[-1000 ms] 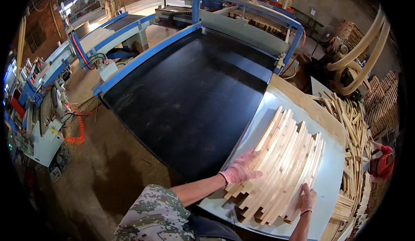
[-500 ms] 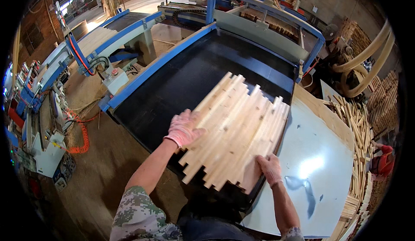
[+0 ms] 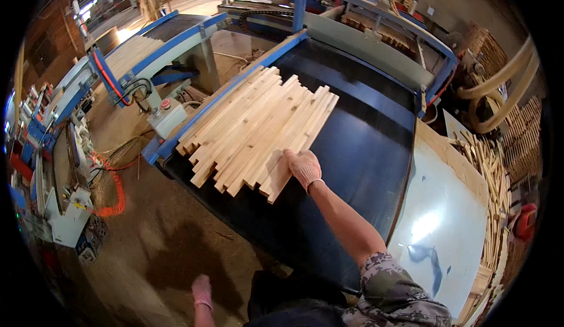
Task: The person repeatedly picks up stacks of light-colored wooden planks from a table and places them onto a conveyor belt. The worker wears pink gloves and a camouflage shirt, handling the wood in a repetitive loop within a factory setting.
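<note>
A batch of pale wooden strips (image 3: 258, 130) lies side by side on the black conveyor belt (image 3: 364, 168), with staggered ends, close against the blue left rail. My right hand (image 3: 303, 167), in a pinkish work glove, is closed at the near right edge of the batch. Its fingertips are at the outermost strip and partly hidden. Down at the lower edge, my left hand (image 3: 201, 290) hangs over the floor in a similar glove, away from the wood. How its fingers are held is not clear.
A blue frame (image 3: 376, 10) spans the belt's far end. A control box with a red button (image 3: 166, 113) stands beside the left rail. On the right are a pale sheet-topped table (image 3: 440, 221) and piled scrap sticks (image 3: 484, 168). Another person in red (image 3: 523, 221) is at the far right.
The wooden strips have shifted left and away across the belt to the left rail. My left hand has let go and dropped toward me; my right hand has moved left with the strips.
</note>
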{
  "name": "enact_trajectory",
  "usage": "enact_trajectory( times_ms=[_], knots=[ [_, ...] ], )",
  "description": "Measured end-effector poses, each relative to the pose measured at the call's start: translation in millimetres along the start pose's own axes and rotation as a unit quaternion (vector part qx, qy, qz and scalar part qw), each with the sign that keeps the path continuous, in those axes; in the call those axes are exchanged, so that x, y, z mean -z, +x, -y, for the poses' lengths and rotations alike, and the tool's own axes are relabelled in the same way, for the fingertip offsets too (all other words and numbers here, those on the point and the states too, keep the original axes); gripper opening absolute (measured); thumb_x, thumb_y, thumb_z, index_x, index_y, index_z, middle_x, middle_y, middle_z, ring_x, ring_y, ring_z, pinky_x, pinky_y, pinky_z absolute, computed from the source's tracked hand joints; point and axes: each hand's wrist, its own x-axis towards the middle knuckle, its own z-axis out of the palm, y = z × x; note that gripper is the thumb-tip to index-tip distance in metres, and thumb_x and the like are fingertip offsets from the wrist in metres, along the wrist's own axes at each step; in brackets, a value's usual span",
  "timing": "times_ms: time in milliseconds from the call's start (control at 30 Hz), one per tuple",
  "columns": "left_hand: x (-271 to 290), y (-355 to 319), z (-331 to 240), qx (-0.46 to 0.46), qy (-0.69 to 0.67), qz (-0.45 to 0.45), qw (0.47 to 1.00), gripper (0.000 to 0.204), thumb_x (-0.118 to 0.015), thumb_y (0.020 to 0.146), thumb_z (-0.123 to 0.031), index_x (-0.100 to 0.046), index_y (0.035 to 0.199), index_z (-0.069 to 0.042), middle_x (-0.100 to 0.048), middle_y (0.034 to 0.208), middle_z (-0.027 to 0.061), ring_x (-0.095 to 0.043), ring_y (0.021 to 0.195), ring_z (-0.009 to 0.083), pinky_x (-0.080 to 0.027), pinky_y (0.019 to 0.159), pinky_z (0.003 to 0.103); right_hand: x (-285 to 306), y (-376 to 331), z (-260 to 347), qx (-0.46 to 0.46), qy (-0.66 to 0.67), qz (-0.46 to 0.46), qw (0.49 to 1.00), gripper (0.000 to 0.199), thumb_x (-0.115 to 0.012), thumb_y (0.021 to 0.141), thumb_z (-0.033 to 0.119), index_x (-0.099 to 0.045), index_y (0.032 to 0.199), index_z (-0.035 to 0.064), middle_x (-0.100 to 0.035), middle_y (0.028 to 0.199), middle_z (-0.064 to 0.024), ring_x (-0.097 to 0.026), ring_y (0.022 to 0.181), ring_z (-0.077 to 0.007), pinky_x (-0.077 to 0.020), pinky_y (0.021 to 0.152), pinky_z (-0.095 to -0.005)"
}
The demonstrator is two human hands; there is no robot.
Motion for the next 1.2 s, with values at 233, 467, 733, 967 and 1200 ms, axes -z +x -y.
enact_trajectory(
  times_ms=[233, 467, 733, 967, 1200],
  knots=[
    [-37.4, 43.4, -107.0, -0.262, 0.137, 0.022, 0.955, 0.031, -0.051, 0.107, -0.027, -0.073, 0.119, -0.009, -0.076, 0.121, 0.0223, -0.072, 0.112, 0.0421, -0.057, 0.097, 0.047, 50.8, -73.2, -64.5, 0.148, 0.188, 0.18, 0.954, 0.031, -0.068, 0.107, 0.032, -0.067, 0.125, 0.0072, -0.069, 0.105, -0.0043, -0.064, 0.093, -0.0161, -0.0572, 0.084, -0.0349],
    [-100.9, -63.1, -413.1, -0.592, -0.064, 0.067, 0.8, 0.032, -0.052, 0.107, -0.029, -0.073, 0.12, -0.009, -0.076, 0.121, 0.0231, -0.072, 0.112, 0.0418, -0.057, 0.097, 0.047, 74.2, -246.1, -240.7, 0.279, 0.247, 0.276, 0.886, 0.03, -0.063, 0.101, 0.026, -0.048, 0.09, 0.0032, -0.046, 0.081, -0.0039, -0.05, 0.081, -0.0165, -0.0464, 0.072, -0.0408],
    [-304.2, -284.1, -292.9, -0.613, 0.169, 0.396, 0.663, 0.033, -0.054, 0.106, -0.031, -0.073, 0.12, -0.008, -0.076, 0.12, 0.024, -0.072, 0.112, 0.0414, -0.057, 0.096, 0.047, 154.6, -514.0, -451.5, -0.003, 0.622, 0.102, 0.777, 0.057, -0.068, 0.109, 0.03, -0.056, 0.155, -0.0015, -0.071, 0.118, -0.0042, -0.061, 0.094, -0.0119, -0.0541, 0.081, -0.0269],
    [-401.7, -323.6, -118.2, -0.491, 0.541, 0.43, 0.531, 0.034, -0.055, 0.105, -0.032, -0.073, 0.12, -0.008, -0.075, 0.12, 0.0248, -0.072, 0.111, 0.0411, -0.057, 0.096, 0.048, 43.9, -735.0, -712.1, -0.439, 0.332, -0.222, 0.805, 0.056, -0.063, 0.097, 0.047, -0.076, 0.132, 0.0054, -0.074, 0.135, -0.0219, -0.068, 0.126, -0.0372, -0.0521, 0.108, -0.0429],
    [-524.0, -400.5, -57.7, -0.495, 0.668, 0.385, 0.4, 0.035, -0.056, 0.105, -0.033, -0.073, 0.12, -0.008, -0.075, 0.12, 0.0255, -0.072, 0.111, 0.0408, -0.057, 0.095, 0.048, -93.9, -917.8, -773.5, -0.675, 0.414, -0.226, 0.568, 0.045, -0.068, 0.094, 0.041, -0.081, 0.113, 0.0015, -0.08, 0.112, -0.0191, -0.075, 0.101, -0.0332, -0.0574, 0.089, -0.0441]
  ],
)
